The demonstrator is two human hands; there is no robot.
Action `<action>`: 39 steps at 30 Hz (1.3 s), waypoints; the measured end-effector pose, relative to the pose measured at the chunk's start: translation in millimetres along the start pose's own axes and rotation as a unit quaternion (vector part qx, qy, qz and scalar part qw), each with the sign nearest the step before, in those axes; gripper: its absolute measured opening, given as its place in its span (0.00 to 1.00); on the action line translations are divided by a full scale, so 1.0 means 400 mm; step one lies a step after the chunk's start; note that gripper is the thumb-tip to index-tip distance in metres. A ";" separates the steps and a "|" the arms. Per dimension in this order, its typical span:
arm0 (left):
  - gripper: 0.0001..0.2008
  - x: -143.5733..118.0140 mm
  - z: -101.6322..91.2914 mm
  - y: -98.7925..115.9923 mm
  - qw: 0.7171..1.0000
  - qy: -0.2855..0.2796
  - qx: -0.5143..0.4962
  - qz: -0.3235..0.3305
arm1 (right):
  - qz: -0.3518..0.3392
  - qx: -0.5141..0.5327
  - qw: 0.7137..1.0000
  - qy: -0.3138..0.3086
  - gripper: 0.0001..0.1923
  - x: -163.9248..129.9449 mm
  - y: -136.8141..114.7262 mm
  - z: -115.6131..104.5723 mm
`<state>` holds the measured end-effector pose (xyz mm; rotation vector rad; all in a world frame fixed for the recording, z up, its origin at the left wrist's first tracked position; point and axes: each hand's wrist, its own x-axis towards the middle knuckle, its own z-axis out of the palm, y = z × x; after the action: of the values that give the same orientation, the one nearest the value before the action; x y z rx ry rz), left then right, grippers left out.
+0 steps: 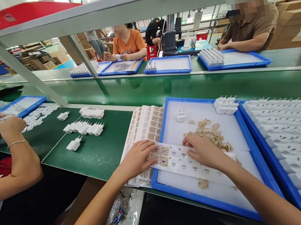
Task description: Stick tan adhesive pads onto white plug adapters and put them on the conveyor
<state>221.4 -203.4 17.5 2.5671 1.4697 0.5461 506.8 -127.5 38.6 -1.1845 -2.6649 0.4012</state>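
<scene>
A white sticker sheet (182, 159) lies slanted across the tray's left rim, with brown stickers (163, 156) at its left end and small grey marks along the rest. My left hand (139, 158) rests on that end, fingers stretched out and touching the sheet. Over the sheet's upper edge is my right hand (205, 151), fingers bent, thumb and forefinger apart; I make out nothing between them. Just behind it, a pile of brown sticker scraps (214, 134) lies in the blue-rimmed tray (180, 191). A stack of sticker sheets (147, 120) sits under and beyond my left hand.
White plug adapters (225, 105) stand in the tray's far right corner, one adapter (180, 115) farther left. Rows of white adapters (292, 124) fill the right tray. More adapters (84, 127) lie on the green table (98, 162). A co-worker's hands (6, 125) work at left.
</scene>
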 end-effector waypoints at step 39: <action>0.17 0.132 -0.065 0.019 0.997 -0.072 0.006 -0.039 | -0.127 0.189 0.963 0.143 0.08 -0.207 -0.049 0.003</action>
<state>242.0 -164.1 56.6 2.4870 1.5205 0.3342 547.5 -202.0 38.2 -0.7162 -2.3131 0.6092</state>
